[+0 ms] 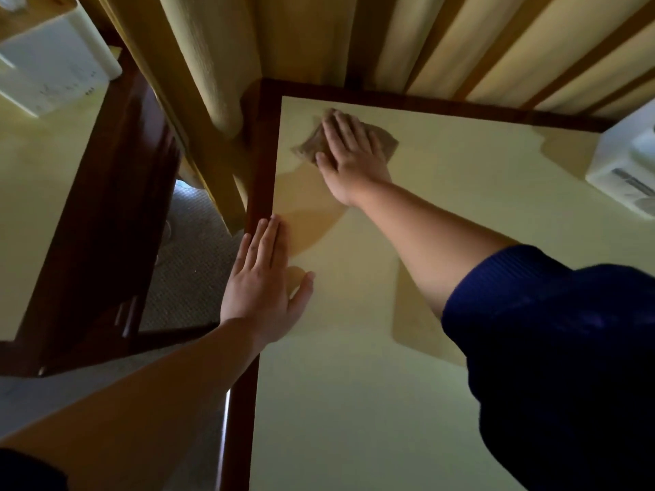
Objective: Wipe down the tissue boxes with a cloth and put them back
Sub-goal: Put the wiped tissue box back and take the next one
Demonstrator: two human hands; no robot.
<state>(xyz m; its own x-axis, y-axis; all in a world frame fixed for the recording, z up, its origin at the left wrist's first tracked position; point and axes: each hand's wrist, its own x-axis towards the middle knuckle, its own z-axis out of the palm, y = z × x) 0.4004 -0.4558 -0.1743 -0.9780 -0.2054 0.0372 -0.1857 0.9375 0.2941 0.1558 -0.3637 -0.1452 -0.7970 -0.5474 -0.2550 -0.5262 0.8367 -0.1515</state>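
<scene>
Curtains (319, 40) hang in heavy cream folds along the back, and below them sits a pale worktop (354, 384) with a dark wood rim. A second worktop (32, 178) of the same make stands off to the left, with a strip of carpet (188, 271) showing in the gap between the two. So that's two worktops, and two white boxes. One box (627, 164) sits at the right edge of the near worktop, partly cut off by the frame. The other box (53, 72) rests on the far left one, well apart from both hands. One cloth (354, 143) in play, a brownish one, lying flat near the back left corner of the near worktop. The right hand (354, 154) is spread flat on top of it, fingers straight, pressing it down; the arm reaches out from a dark blue sleeve (549, 331). The left hand (266, 278) lies flat too, fingers straight and together along the left rim, thumb out, gripping nothing. Neither hand touches a box.
</scene>
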